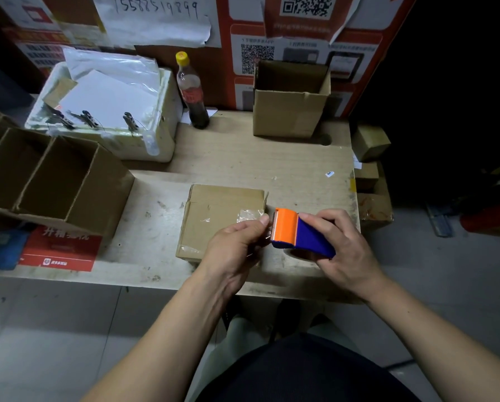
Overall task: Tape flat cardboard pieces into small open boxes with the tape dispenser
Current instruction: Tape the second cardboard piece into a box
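Head view, sole entry.

Small cardboard box [222, 221], flaps folded, lay at near centre of the counter [286, 166], patches of clear tape already on its top.

Tape dispenser [299, 233], orange and blue, held just right of the box, above the near counter edge. Right hand [340, 250] wrapped round its blue body, fingers [320, 217] clenched on it.

Left hand [235, 243] over the box's near right corner, thumb and forefinger pinching the free tape end [267, 227] at the orange mouth.

Further stock: open boxes [51, 178] at left; open box [291, 103] far right; dark bottle [191, 91] far centre; white foam case [109, 111] far left.

Risks, as judged:
- Tape end likely to fold onto itself or stick to the fingers, given so short a free length.
- Box unheld; apt to slide under the pull.
- Strip liable to land crooked or wrinkled over the older tape, leaving the seam weak.
- Cutter edge close to the left fingertips; nick possible.
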{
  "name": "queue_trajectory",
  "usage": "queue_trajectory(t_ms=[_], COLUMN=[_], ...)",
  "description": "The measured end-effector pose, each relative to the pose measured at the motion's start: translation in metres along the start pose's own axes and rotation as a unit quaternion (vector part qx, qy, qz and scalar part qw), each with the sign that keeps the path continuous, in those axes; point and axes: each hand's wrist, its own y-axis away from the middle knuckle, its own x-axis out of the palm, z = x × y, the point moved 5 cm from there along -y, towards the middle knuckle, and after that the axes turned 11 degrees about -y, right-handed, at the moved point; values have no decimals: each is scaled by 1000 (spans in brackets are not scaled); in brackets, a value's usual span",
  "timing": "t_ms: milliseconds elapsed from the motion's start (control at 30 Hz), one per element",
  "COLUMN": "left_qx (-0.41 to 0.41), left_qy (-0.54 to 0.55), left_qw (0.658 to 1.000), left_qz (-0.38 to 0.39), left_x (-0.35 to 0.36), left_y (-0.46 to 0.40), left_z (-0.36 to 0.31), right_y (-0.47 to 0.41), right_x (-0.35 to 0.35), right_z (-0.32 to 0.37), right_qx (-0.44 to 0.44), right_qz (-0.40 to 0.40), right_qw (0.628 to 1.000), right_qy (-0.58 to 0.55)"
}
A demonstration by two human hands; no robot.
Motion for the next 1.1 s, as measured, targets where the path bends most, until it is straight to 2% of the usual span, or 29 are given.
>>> queue_trajectory(t_ms=[33,100,167,233,333,400,433,467,500,533,567,600,667,733,800,867,900,967,1000,1033,1100], left_qx=[4,55,120,160,191,218,253,308,358,396,420,420,380,344,333,325,320,306,300,292,266], left_qy=[-2,-89,-185,-229,-284,-350,-396,-455,-523,-575,-596,-598,-573,-540,-514,-507,-506,-498,-493,-484,-448], left_qw=[1000,993,968,944,914,881,851,802,739,679,645,641,687,736,764,774,778,789,796,805,834], left_qz=[-11,-60,-122,-177,-217,-230,-235,-234,-231,-228,-227,-234,-235,-219,-205,-195,-191,-187,-185,-182,-180], left_x=[-1,-2,-6,-20,-45,-41,-31,-14,8,27,38,39,29,15,9,8,6,0,-4,-8,-20], left_y=[-2,-5,-2,0,-1,2,4,8,12,15,16,15,10,3,5,7,6,5,4,3,-1], left_z=[3,4,-2,-16,-37,-44,-45,-44,-42,-38,-35,-35,-42,-43,-46,-47,-46,-44,-42,-41,-37], right_y=[0,-1,1,7,18,18,15,12,9,6,3,3,10,16,21,18,10,-15,-30,-42,-54], right_x=[0,-1,-1,-8,-27,-28,-21,-11,0,9,13,17,25,33,44,46,43,35,31,31,43], right_z=[2,6,6,-6,-29,-24,-15,-8,-7,-16,-31,-51,-86,-106,-116,-118,-112,-85,-62,-41,-12], right_qx=[-9,-26,-53,-55,-30,-46,-65,-76,-58,5,97,192,339,408,441,432,413,364,329,302,280], right_qz=[3,7,14,14,5,-6,-11,-10,-1,20,46,75,127,149,192,236,219,107,60,47,74], right_qw=[1000,1000,998,996,991,984,977,970,969,974,974,965,929,901,876,871,884,908,899,878,846], right_qy=[-3,1,32,69,128,174,204,230,239,227,200,161,72,-19,-52,-1,-13,-177,-282,-368,-447])
